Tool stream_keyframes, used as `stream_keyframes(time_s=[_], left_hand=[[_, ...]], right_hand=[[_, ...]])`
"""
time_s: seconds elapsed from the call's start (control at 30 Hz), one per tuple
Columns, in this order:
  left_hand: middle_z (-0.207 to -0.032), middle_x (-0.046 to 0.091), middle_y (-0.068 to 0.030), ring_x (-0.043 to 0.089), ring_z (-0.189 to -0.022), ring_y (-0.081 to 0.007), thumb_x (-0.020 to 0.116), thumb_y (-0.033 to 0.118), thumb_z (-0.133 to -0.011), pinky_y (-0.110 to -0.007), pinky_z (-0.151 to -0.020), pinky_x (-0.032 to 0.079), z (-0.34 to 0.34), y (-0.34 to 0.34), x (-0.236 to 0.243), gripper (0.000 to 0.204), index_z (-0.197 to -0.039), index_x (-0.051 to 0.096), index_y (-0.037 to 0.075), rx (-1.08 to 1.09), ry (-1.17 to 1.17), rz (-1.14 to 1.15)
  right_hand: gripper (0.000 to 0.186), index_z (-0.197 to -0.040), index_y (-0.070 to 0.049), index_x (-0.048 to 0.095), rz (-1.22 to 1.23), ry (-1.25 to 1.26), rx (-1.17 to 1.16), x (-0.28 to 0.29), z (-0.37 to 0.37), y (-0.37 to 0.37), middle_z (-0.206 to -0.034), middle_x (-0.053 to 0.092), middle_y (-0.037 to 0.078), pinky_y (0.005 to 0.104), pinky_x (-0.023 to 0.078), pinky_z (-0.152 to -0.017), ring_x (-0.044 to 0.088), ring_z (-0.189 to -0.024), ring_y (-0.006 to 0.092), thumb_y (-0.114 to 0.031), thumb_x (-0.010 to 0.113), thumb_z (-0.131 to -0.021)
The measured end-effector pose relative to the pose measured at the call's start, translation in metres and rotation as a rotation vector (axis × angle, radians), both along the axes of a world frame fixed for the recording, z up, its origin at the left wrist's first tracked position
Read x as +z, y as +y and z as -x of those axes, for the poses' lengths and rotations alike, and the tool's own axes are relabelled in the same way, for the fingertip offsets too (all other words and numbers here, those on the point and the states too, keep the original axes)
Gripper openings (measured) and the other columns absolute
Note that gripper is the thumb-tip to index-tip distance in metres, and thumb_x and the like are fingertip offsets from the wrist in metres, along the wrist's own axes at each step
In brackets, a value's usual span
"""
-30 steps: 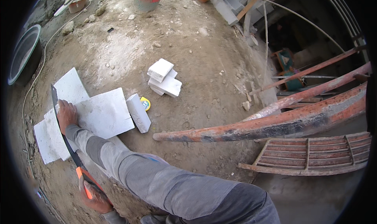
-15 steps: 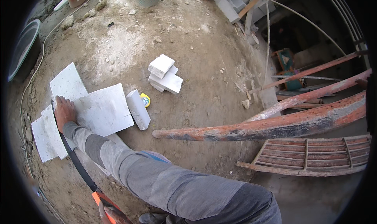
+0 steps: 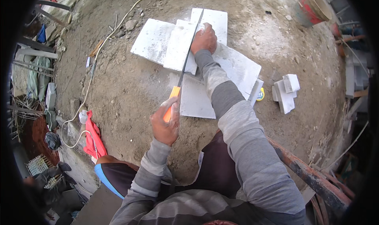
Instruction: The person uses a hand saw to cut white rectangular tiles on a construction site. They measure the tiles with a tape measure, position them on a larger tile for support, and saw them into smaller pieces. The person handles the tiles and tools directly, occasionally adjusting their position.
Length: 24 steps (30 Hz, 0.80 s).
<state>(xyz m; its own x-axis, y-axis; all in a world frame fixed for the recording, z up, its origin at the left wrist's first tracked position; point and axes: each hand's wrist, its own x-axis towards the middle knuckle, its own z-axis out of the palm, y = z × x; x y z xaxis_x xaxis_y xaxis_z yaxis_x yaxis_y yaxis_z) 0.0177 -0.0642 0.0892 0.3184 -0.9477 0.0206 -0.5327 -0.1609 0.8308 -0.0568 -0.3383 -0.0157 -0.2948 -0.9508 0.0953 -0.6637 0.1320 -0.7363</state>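
My left hand point(image 3: 166, 121) is wrapped round the orange handle of a handsaw point(image 3: 191, 48). The long dark blade slants up and away across a white lightweight concrete block point(image 3: 178, 43), right beside my right hand point(image 3: 204, 40). That hand presses on the block with bent fingers, just right of the blade; its fingertips are partly hidden. Under and around it lie more white slabs: one at the left point(image 3: 152, 40), one at the far side point(image 3: 215, 21), a large one at the right point(image 3: 239, 69) and one nearer me point(image 3: 197, 100).
A yellow tape measure point(image 3: 260, 94) rests beside a narrow white piece point(image 3: 255, 91). Several small offcuts point(image 3: 285, 94) are stacked to the right. A bucket point(image 3: 314, 8) stands far right. At left, a pale cable point(image 3: 91, 75) crosses the dirt past a red cloth point(image 3: 94, 136). Rusty poles point(image 3: 308, 173) lie lower right.
The view has swung left, so the slabs now sit near the middle and both forearms show. My left hand still holds the saw, and my right hand remains on the block.
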Motion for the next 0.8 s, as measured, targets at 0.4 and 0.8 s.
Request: stream_keyframes(time_s=[0.4, 0.8], left_hand=[[-0.103, 0.073, -0.0172, 0.07, -0.097, -0.0221, 0.06, 0.007, -0.097, -0.031, -0.085, 0.052, 0.028, 0.041, -0.047, 0.02, -0.113, 0.068, -0.003, 0.11, 0.125, 0.067], [-0.105, 0.073, -0.0177, 0.07, -0.095, -0.0224, 0.061, 0.007, -0.096, -0.032, -0.085, 0.053, 0.013, 0.072, -0.087, 0.02, -0.111, 0.069, -0.004, 0.17, 0.07, 0.1]], right_hand=[[0.036, -0.129, -0.01, 0.051, -0.043, 0.148, 0.069, -0.009, 0.009, 0.002, -0.124, 0.061, 0.012, 0.0416, 0.047, -0.098, 0.058, -0.114, 0.0293, -0.024, 0.056, -0.096], [0.038, -0.129, -0.008, 0.051, -0.011, 0.15, 0.068, -0.018, -0.004, 0.001, -0.12, 0.063, 0.014, 0.0418, 0.048, -0.097, 0.059, -0.112, 0.0306, -0.026, 0.056, -0.096]])
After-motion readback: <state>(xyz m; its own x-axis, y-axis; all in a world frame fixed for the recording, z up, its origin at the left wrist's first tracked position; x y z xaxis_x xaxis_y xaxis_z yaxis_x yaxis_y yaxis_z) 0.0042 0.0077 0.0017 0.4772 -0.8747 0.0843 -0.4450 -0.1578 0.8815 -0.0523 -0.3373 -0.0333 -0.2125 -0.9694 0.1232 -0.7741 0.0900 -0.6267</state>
